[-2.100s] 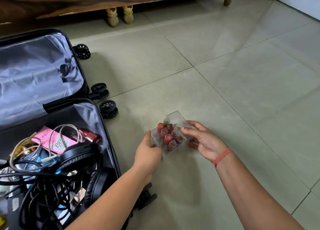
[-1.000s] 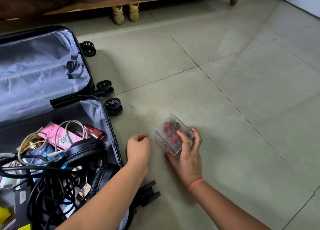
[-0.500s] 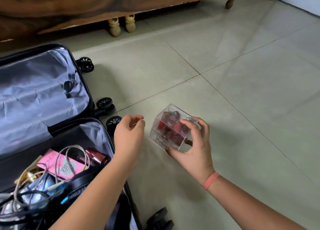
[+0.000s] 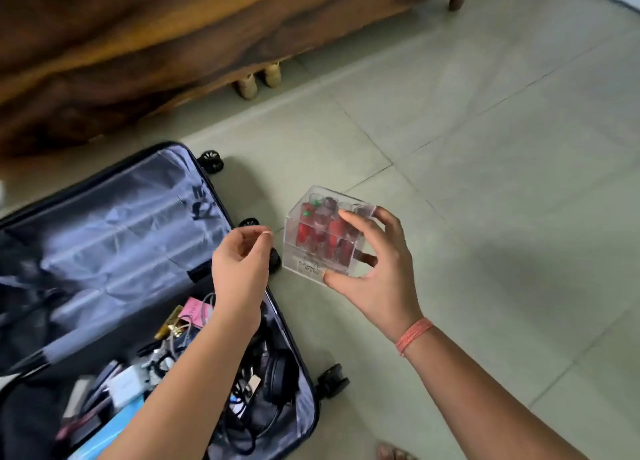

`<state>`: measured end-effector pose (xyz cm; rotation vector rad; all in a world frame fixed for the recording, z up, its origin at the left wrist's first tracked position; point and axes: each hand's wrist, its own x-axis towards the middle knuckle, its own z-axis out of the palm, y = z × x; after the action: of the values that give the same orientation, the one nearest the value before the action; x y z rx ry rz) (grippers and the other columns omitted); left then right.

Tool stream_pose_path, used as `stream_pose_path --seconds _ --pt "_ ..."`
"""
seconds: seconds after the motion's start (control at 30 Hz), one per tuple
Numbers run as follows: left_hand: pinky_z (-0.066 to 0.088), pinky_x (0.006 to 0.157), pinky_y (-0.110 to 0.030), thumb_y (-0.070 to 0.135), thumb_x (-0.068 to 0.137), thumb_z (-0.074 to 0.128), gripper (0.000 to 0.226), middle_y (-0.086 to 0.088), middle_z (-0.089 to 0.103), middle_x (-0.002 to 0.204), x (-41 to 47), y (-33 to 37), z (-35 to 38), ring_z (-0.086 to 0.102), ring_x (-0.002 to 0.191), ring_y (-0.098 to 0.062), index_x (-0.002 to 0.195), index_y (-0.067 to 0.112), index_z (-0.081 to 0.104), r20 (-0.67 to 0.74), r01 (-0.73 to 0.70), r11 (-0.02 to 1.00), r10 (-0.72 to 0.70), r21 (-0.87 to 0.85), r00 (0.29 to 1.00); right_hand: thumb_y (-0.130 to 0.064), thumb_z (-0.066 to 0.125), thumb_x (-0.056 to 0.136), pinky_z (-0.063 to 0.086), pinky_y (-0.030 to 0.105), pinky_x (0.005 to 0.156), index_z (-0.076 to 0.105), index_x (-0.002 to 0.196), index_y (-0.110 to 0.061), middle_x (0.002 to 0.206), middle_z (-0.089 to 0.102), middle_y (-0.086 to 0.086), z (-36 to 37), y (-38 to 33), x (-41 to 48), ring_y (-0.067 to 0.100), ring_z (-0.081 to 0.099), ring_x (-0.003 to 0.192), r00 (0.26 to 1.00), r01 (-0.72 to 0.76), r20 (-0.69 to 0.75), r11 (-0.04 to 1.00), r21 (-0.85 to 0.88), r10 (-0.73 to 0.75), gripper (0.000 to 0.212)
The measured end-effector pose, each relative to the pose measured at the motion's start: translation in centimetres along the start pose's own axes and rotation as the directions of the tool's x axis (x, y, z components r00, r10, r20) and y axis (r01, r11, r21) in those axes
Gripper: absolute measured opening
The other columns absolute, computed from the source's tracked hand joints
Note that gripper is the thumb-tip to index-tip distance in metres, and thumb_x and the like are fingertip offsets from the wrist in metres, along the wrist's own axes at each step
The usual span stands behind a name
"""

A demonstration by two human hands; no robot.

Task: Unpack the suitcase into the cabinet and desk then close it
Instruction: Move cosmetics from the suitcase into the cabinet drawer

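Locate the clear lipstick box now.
Centre of the head view: the clear box is gripped in the right hand, just right of the left hand and the open suitcase.

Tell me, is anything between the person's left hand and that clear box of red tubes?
Nothing visible. The left hand hovers, fingers curled, just beside the clear box, which the right hand grips above the floor tiles. Only a gap of air separates them.
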<state>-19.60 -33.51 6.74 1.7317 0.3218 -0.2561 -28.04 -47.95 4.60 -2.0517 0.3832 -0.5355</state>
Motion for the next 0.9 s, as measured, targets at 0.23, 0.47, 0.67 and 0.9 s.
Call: stream_pose_path --seconds 0.23,0.47,0.67,0.9 --pt "0.047 0.072 -0.020 0.015 0.091 0.059 0.010 0.004 0.064 0.083 -10.8 18.1 -3.2 0.057 0.074 -0.009 0.098 0.012 0.066 0.045 0.076 0.993 -0.072 -0.085 0.996 -0.018 0.084 0.053 0.055 0.038 0.087 0.055 0.122 -0.029 0.136 0.042 0.000 -12.7 -17.8 1.5 0.008 0.050 0.117 0.998 -0.034 0.054 0.999 -0.041 0.036 0.075" --pt "0.048 0.081 -0.027 0.014 0.094 0.056 0.014 0.000 0.066 0.088 -24.5 38.1 -6.5 0.061 0.086 -0.016 0.083 0.017 0.064 0.279 0.137 0.979 -0.091 -0.151 0.956 -0.016 0.084 0.054 0.055 0.039 0.085 0.054 0.121 -0.029 0.130 0.045 -0.003 -28.7 -39.3 1.4 0.008 0.051 0.115 0.999 -0.033 0.001 0.998 -0.053 0.033 0.075" --pt "0.051 0.080 -0.026 0.014 0.096 0.054 0.011 -0.003 0.068 0.095 -34.3 49.6 -9.1 0.064 0.090 -0.016 0.089 0.014 0.063 0.413 0.115 0.970 -0.017 -0.213 0.911 -0.011 0.087 0.056 0.056 0.022 0.082 0.052 0.118 -0.034 0.123 0.039 -0.026 -38.6 -51.9 -3.2 0.006 0.051 0.114 0.984 -0.029 -0.174 1.000 -0.006 0.027 0.075" --pt "0.052 0.077 -0.026 0.013 0.095 0.055 0.011 -0.003 0.068 0.089 -42.3 56.1 -4.3 0.065 0.086 -0.016 0.088 0.013 0.064 0.628 0.042 0.974 0.110 -0.222 0.771 -0.013 0.088 0.058 0.057 0.023 0.080 0.053 0.125 -0.034 0.129 0.045 -0.013 -48.1 -57.1 -8.4 0.004 0.053 0.114 0.895 -0.059 -0.444 0.998 -0.036 0.037 0.078"
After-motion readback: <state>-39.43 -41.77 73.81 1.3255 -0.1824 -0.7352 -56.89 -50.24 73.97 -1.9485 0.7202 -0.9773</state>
